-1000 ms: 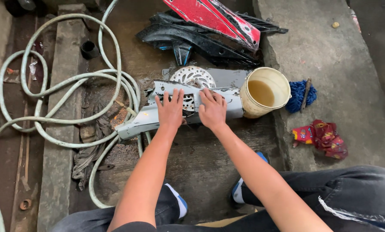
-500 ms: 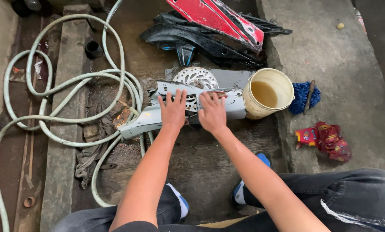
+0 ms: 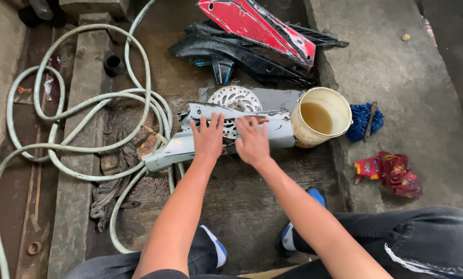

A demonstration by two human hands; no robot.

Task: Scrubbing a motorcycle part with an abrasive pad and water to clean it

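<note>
Both hands lay flat, palms down, on a long silver-grey fairing panel (image 3: 190, 144) resting on the wet concrete floor (image 3: 241, 206). The left hand (image 3: 208, 138) pressed on its middle with fingers spread and pointing away from the person; the right hand (image 3: 252, 140) sat just beside it, fingers together and angled toward the far left. Neither hand was closed around the panel: both were open and simply resting on its top face.

The panel's long axis ran roughly left to right, slightly tilted, with its narrow pointed end down and to the left of the left hand and its broader end to the right of the right hand, touching or nearly touching a cream bucket (image 3: 322, 118) of murky water. Just beyond the fingertips a perforated brake disc (image 3: 235, 98) showed from behind the panel. Farther beyond lay red and black body panels (image 3: 257, 31). Left of the left hand a pale hose (image 3: 86, 101) coiled across the floor; beyond the bucket lay a blue mop head (image 3: 363, 121).
</note>
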